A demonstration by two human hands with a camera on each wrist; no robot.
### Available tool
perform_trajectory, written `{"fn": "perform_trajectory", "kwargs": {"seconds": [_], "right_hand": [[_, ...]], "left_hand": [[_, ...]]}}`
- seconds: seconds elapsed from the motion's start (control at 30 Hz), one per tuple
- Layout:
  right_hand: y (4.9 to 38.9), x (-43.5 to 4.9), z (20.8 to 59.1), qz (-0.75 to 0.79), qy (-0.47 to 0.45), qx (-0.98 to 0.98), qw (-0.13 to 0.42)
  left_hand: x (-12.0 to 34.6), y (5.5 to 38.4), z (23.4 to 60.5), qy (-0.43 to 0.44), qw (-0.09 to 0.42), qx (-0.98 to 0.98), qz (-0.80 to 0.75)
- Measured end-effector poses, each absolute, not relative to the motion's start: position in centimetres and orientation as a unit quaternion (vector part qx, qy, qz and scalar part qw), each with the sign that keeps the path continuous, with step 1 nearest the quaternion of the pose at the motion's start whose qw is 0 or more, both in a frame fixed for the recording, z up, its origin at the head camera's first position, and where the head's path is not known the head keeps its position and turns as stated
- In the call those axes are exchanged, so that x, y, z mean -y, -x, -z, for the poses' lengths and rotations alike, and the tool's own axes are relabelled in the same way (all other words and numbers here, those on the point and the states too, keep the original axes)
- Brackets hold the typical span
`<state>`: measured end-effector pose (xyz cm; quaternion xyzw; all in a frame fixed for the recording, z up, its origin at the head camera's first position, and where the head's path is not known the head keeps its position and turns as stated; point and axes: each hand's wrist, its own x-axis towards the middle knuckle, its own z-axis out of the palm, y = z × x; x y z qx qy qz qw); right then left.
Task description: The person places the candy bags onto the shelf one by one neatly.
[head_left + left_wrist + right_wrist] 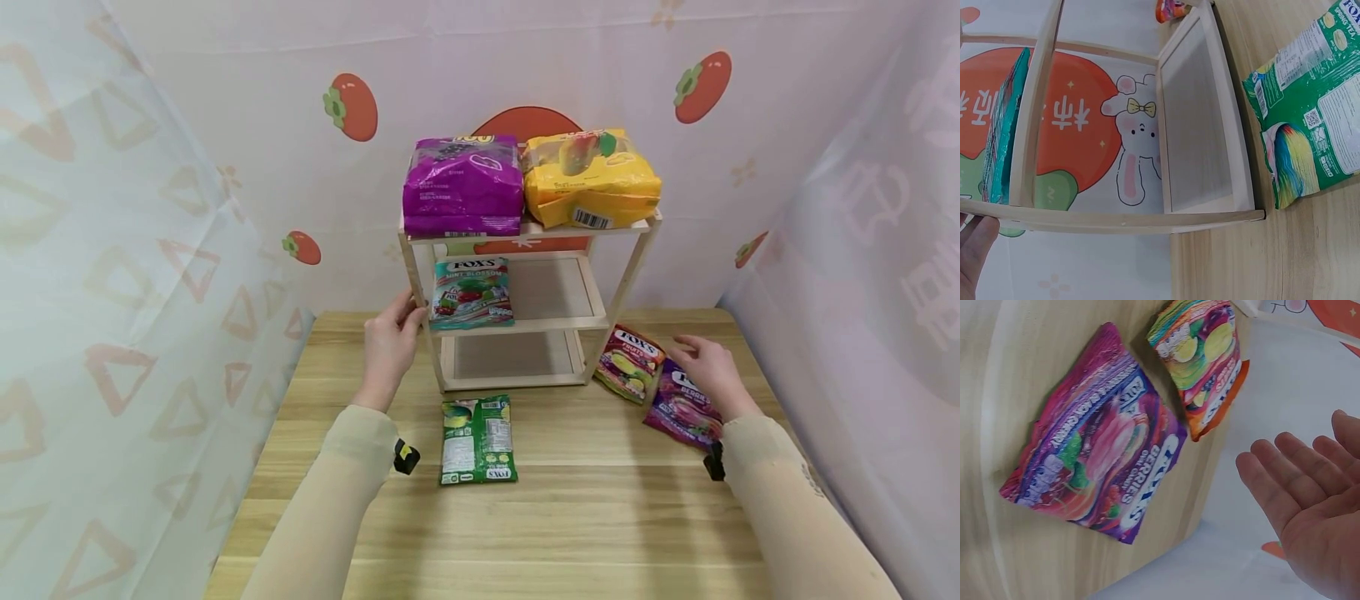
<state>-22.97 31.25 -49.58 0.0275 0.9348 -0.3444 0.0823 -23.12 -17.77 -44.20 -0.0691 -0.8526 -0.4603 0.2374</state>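
My left hand [392,343] is at the left front post of a wooden shelf rack [517,323], fingers and thumb gripping it near the middle shelf. A teal mint blossom candy bag [472,292] stands on that shelf, close beside this hand. In the left wrist view only part of the left hand [975,253] shows at the post. My right hand [708,367] hovers with relaxed fingers over a purple berries candy bag [684,407]. In the right wrist view the right hand [1316,500] has its fingers extended and its palm bare. A red-orange fruits candy bag [628,363] lies next to the purple one.
On the rack's top sit a large purple bag [463,187] and a large yellow bag [592,179]. A green candy bag [477,442] lies back side up on the wooden table [585,517] before the rack. Printed cloth walls [247,125] enclose the table's back and sides.
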Motion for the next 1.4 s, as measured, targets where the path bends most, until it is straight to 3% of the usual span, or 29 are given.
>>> {"fn": "perform_trajectory", "kwargs": {"seconds": [0.67, 1.4], "right_hand": [[21.6, -33.9, 52.7, 0.318, -0.049, -0.943, 0.081], [19.6, -35.7, 54.9, 0.31, -0.156, -0.925, 0.153]], "left_hand": [[17.8, 23.0, 44.3, 0.078, 0.252, 0.848, 0.459], [17.8, 22.9, 44.2, 0.063, 0.233, 0.85, 0.468]]}}
